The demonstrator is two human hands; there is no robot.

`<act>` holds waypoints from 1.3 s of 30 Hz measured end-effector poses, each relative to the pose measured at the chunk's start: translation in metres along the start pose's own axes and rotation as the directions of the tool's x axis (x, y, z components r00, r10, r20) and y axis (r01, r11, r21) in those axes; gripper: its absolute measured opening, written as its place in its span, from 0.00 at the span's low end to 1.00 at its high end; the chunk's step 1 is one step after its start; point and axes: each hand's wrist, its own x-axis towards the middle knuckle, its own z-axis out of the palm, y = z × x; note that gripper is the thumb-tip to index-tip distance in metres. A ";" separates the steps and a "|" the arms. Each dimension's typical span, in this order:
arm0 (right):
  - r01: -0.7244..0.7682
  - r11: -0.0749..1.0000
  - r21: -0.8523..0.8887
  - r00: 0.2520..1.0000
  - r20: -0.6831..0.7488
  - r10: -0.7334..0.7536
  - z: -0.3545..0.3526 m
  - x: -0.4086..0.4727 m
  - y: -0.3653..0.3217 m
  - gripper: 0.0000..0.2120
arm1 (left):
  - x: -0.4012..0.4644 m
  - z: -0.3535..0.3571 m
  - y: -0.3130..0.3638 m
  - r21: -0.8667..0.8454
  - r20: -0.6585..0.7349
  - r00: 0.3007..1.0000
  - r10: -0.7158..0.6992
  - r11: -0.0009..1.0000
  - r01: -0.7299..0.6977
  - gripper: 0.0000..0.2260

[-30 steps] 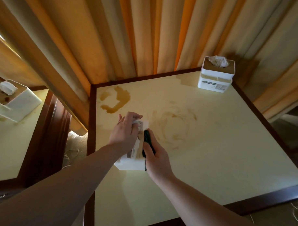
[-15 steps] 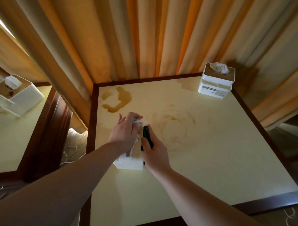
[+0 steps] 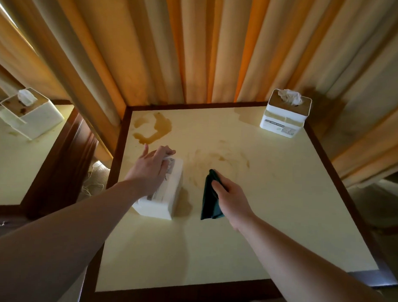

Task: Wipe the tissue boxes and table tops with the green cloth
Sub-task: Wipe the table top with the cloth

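Stained table (image 3: 270, 221): left hand (image 3: 151, 169) grips tissue box (image 3: 167, 195); right hand (image 3: 230, 195) clutches green cloth (image 3: 209, 196) (apart from box).

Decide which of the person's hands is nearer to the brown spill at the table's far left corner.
Left. The left hand grips a tissue box just below the brown spill; the right hand, holding the green cloth, is farther right.

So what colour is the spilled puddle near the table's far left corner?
Amber-brown, a glossy liquid spill on the pale yellow table top, seen in the head view.

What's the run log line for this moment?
left hand: holds tissue box | right hand: grips green cloth | spill: unwiped
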 end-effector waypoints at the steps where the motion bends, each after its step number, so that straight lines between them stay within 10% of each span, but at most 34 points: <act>1: 0.068 0.987 -0.144 0.998 0.026 -0.065 -0.007 -0.003 0.006 0.19 | 0.000 0.000 -0.001 0.018 0.002 1.000 0.009 1.000 -0.009 0.11; 7: 0.430 0.499 -0.752 0.896 0.423 -0.135 -0.010 -0.006 0.081 0.24 | -0.001 -0.002 0.004 0.051 0.003 1.000 0.013 0.999 -0.013 0.13; 14: 0.489 0.121 -0.864 0.870 0.493 0.002 -0.004 -0.009 0.104 0.32 | -0.002 -0.004 0.006 0.243 -0.070 0.991 0.110 0.966 -0.090 0.14; 23: 0.470 0.298 -0.831 0.879 0.473 -0.064 0.000 -0.002 0.067 0.34 | -0.008 -0.009 0.025 0.448 -0.161 0.942 -0.294 0.829 0.335 0.55; 27: 0.441 0.386 -0.810 0.895 0.430 -0.119 0.009 0.010 0.041 0.28 | -0.012 -0.004 0.031 0.462 -0.095 0.909 -0.406 0.791 0.402 0.48; 39: 0.455 0.385 -0.803 0.888 0.444 -0.125 0.026 0.026 -0.010 0.38 | -0.043 -0.017 0.002 0.221 0.060 0.985 -0.164 0.964 0.147 0.43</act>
